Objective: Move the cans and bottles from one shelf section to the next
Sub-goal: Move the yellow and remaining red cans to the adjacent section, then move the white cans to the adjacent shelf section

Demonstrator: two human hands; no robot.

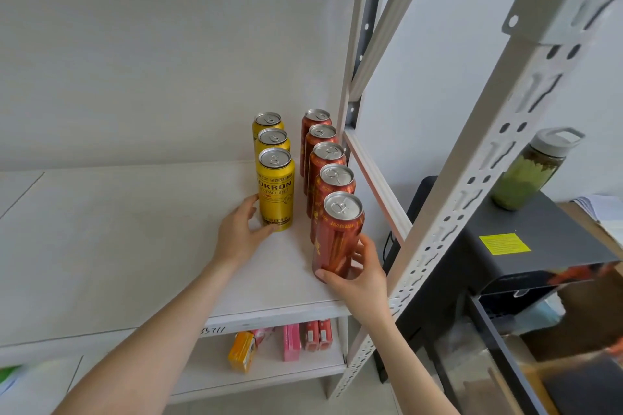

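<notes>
Shelf: white board [135, 246] where both my hands work, cans gathered toward its right end beside the perforated upright [478, 178].
Left hand: my left hand [241, 236] is wrapped around the base of the front yellow can [275, 189], thumb at its foot, fingers curled on its left side.
Right hand: my right hand [360, 276] grips the front red can [337, 239] low down, thumb across its base, fingers behind it.
Front red can: tilted, leaning toward me, at the shelf's front right corner.
Front yellow can: upright on the shelf, just left of the red row.
Yellow row: two more yellow cans [271, 138] stand behind it, close together.
Red row: four more red cans [328, 165] line up behind the tilted one, toward the wall.
Lower shelf: small coloured boxes [291, 342] stand beneath.
Beyond the rack: lidded bottle [529, 172] with green contents on a dark cabinet [526, 246].
</notes>
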